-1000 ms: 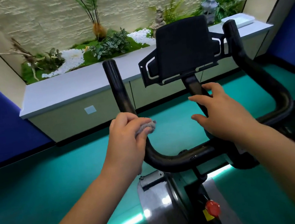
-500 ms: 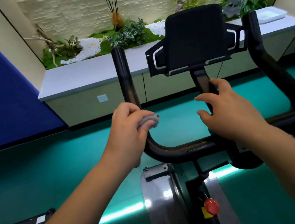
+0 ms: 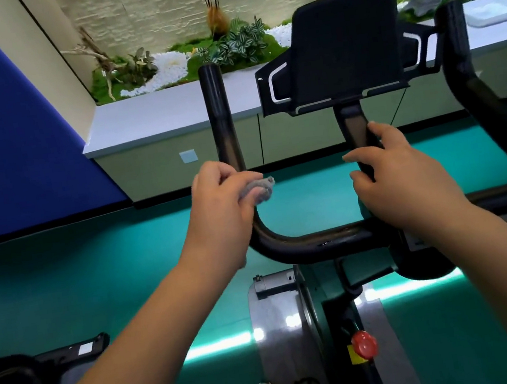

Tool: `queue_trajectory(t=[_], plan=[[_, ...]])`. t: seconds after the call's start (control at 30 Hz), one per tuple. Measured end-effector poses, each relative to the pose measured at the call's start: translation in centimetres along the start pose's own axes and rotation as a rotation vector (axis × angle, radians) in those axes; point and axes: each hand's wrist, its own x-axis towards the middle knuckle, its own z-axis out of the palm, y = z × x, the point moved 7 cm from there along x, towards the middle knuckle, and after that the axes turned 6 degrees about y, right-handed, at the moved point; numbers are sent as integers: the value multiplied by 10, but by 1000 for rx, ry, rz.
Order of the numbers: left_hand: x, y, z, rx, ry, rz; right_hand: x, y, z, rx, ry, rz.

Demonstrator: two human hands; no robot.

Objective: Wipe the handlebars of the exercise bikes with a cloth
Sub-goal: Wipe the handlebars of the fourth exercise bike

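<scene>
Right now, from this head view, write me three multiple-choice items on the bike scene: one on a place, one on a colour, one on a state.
1. Where is the cloth?
A. on the floor
B. against the handlebar's left upright
C. on the counter

2. What colour is the knob low on the bike frame?
A. red
B. blue
C. white

3. What is the right hand doing?
A. hanging free
B. holding the cloth
C. resting on the centre post

Answers: B, the left hand grips the cloth on the handlebar; A, the knob is plainly red; C, its fingers lie on the post under the tablet holder.

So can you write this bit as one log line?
left hand: grips cloth on handlebar | right hand: on centre post | phase: wiping
</scene>
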Motion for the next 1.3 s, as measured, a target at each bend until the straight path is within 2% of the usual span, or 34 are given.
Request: queue_trajectory(t=[0.13,0.27,0.43,0.6,0.83,1.0,1.1,1.3], plan=[[-28,13,-3,8,86,62,-2,3,-1,18,-8,-6],[-45,16,-3,-23,48,95,-5,5,-3,41,-13,-15],[-29,6,-5,14,120,21,-9,10,-4,112,11,-31],[-56,29,6,28,75,151,-14,17,-5,185,44,-22],[-52,25,-3,73,28,320,-22,22,-7,234,62,-39],[-57,58,14,23,19,459,-21,23,-6,251,80,-34],[-52,59,22,6,-63,483,-21,23,-6,255,86,-36],[-52,49,12,-58,-23,513,-21,25,-6,261,77,-36]])
